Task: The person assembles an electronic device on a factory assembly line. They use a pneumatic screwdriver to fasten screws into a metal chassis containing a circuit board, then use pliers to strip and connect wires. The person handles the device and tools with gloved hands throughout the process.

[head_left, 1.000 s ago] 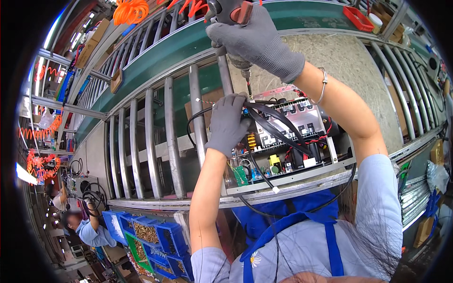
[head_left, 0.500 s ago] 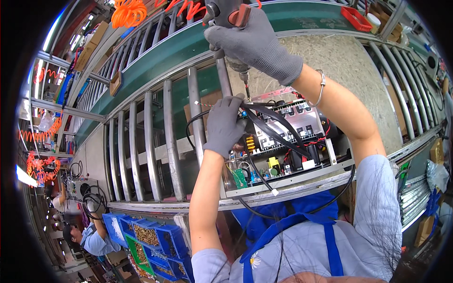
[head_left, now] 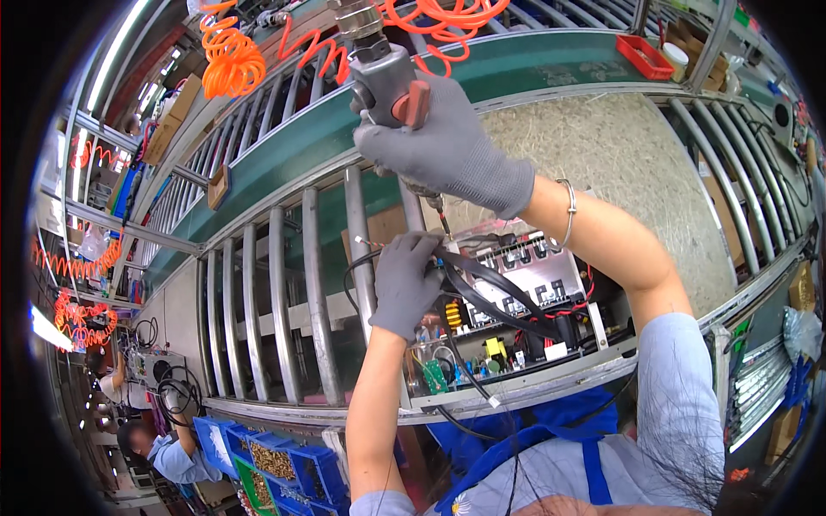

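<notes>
My gloved right hand is wrapped round a grey pneumatic screwdriver with a red-orange lever. Its thin bit points down at the far left corner of an open electronic unit. That unit holds circuit boards, a yellow-wound coil and thick black cables. In a grey glove too, my left hand rests at the unit's left side by the cable ends, its fingers curled near the bit tip. What those fingers hold, if anything, is hidden.
Metal rollers run left of the unit, with a speckled board behind it. Blue bins of small fasteners stand at lower left. Orange coiled hoses hang at the top. Co-workers are at far left. A red tray lies far right.
The whole view has shifted, so the unit and both hands appear lower. My right hand still grips the screwdriver, and the bit stays near the same corner. More of the tool's top shows.
</notes>
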The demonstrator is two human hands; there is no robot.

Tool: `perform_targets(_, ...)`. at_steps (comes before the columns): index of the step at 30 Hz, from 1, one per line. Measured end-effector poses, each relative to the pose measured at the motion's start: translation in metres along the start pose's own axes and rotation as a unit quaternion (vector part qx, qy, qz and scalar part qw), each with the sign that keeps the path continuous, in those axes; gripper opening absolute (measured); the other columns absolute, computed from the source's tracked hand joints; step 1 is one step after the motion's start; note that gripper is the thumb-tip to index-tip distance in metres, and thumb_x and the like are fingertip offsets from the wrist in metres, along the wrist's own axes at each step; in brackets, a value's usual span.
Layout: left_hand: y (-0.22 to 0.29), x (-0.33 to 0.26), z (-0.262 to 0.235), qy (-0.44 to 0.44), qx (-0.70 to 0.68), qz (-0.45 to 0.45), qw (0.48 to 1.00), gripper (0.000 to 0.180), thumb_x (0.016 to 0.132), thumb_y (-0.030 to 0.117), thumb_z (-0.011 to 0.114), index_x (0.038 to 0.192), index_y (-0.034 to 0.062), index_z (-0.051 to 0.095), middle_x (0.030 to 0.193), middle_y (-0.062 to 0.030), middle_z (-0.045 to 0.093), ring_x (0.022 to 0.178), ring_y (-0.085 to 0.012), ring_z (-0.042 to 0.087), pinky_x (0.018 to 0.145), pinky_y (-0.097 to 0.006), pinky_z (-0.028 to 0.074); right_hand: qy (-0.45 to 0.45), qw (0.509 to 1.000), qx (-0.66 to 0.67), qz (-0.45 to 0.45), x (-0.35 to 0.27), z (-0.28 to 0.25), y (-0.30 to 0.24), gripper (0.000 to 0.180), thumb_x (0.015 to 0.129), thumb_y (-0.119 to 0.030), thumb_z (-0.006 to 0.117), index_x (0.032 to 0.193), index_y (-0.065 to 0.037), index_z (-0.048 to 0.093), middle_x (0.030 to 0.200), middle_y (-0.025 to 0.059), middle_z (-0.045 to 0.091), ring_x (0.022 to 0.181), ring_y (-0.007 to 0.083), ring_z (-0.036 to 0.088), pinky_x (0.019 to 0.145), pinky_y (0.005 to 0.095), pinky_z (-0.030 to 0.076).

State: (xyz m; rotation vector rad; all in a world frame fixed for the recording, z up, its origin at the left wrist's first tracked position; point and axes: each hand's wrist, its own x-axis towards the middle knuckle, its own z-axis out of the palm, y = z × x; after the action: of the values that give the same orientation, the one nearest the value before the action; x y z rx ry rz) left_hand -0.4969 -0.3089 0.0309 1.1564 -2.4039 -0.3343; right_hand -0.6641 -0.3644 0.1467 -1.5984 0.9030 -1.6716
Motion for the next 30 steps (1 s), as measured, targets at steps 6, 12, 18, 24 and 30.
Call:
perform_targets(6, -0.001, 0.001, 0.000, -0.006, -0.004, -0.005, 1.000, 0.048, 0.064, 0.004, 0.063, 0.112, 0.0070, 0.066, 0.107, -0.0110, 0.064, 0.104, -0.0326, 0.058, 0.092, -0.043, 0.045, -0.010, 0.999, 0.042, 0.029, 0.008, -0.001, 0.006, 0.036, 0.071, -0.034, 0.072, 0.083, -0.004, 0.058, 0.073, 0.0072, 0.062, 0.069, 0.0145, 0.060, 0.068, 0.0311, 0.050)
perform_targets(12, -0.001, 0.001, 0.002, -0.015, -0.003, -0.019, 1.000, 0.051, 0.065, 0.005, 0.063, 0.116, 0.0080, 0.065, 0.109, -0.0120, 0.064, 0.105, -0.0334, 0.057, 0.095, -0.044, 0.044, -0.020, 0.997, 0.006, 0.068, 0.020, 0.002, 0.011, 0.037, 0.071, -0.036, 0.070, 0.087, -0.004, 0.063, 0.077, 0.0096, 0.066, 0.073, 0.0177, 0.065, 0.072, 0.0313, 0.052)
perform_targets(18, -0.001, -0.001, 0.000, -0.012, -0.003, -0.020, 1.000, 0.050, 0.067, 0.006, 0.063, 0.117, 0.0080, 0.065, 0.109, -0.0125, 0.064, 0.105, -0.0342, 0.057, 0.095, -0.044, 0.044, -0.029, 0.995, -0.038, 0.088, 0.023, 0.007, 0.005, 0.039, 0.071, -0.038, 0.070, 0.090, -0.005, 0.065, 0.078, 0.0105, 0.067, 0.074, 0.0207, 0.066, 0.075, 0.0331, 0.052)
perform_targets(24, 0.001, 0.002, 0.001, -0.010, -0.003, -0.020, 1.000, 0.050, 0.067, 0.005, 0.062, 0.116, 0.0077, 0.066, 0.108, -0.0131, 0.064, 0.103, -0.0339, 0.058, 0.093, -0.044, 0.045, -0.027, 0.995, -0.065, 0.069, 0.018, 0.009, -0.002, 0.034, 0.073, -0.035, 0.070, 0.088, -0.004, 0.064, 0.076, 0.0090, 0.066, 0.071, 0.0182, 0.066, 0.071, 0.0315, 0.052)
perform_targets(30, 0.000, 0.000, 0.000, -0.008, -0.007, -0.016, 1.000, 0.050, 0.065, 0.004, 0.063, 0.115, 0.0070, 0.066, 0.107, -0.0127, 0.064, 0.101, -0.0338, 0.058, 0.092, -0.043, 0.046, -0.006, 0.996, -0.088, 0.026, 0.020, 0.015, 0.004, 0.027, 0.078, -0.029, 0.071, 0.085, -0.005, 0.061, 0.065, 0.0036, 0.062, 0.060, 0.0096, 0.062, 0.059, 0.0274, 0.050)
